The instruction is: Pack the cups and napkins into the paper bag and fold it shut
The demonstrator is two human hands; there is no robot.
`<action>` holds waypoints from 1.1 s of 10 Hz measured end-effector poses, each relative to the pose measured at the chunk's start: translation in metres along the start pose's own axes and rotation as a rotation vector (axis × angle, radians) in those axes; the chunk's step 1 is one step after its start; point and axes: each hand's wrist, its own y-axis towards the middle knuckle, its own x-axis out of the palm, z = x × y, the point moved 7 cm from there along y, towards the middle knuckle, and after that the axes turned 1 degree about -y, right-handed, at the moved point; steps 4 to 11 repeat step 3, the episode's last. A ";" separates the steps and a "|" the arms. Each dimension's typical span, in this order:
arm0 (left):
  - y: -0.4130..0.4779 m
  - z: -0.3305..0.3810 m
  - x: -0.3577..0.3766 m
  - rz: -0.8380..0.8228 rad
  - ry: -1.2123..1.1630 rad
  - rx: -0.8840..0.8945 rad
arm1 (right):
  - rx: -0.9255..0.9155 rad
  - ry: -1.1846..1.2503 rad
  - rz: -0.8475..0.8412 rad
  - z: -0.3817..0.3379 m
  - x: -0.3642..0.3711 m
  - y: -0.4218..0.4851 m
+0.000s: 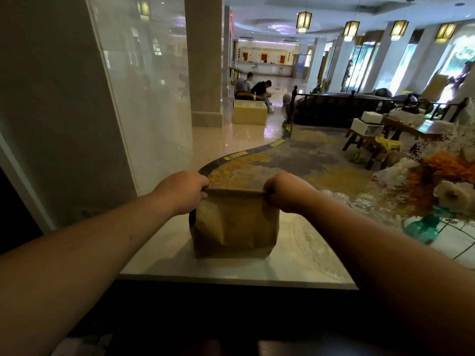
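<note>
A brown paper bag (235, 228) stands upright on the white tabletop (164, 255) in front of me. Its top edge is pressed flat into a straight fold. My left hand (183, 192) grips the left end of that fold. My right hand (288, 192) grips the right end. Both hands have fingers curled over the folded edge. The bag's contents are hidden; no cups or napkins show inside it.
Several clear glass cups (365, 201) lie on the table to the right of the bag. A flower arrangement (444, 181) in a green vase (421, 231) stands at the right. A glass wall (144, 98) rises to the left. The table's dark front edge (231, 291) is near me.
</note>
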 end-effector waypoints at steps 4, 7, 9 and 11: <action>0.014 -0.002 0.008 -0.013 -0.053 -0.072 | 0.071 0.036 -0.004 0.009 0.012 0.021; 0.014 -0.002 0.008 -0.013 -0.053 -0.072 | 0.071 0.036 -0.004 0.009 0.012 0.021; 0.014 -0.002 0.008 -0.013 -0.053 -0.072 | 0.071 0.036 -0.004 0.009 0.012 0.021; 0.014 -0.002 0.008 -0.013 -0.053 -0.072 | 0.071 0.036 -0.004 0.009 0.012 0.021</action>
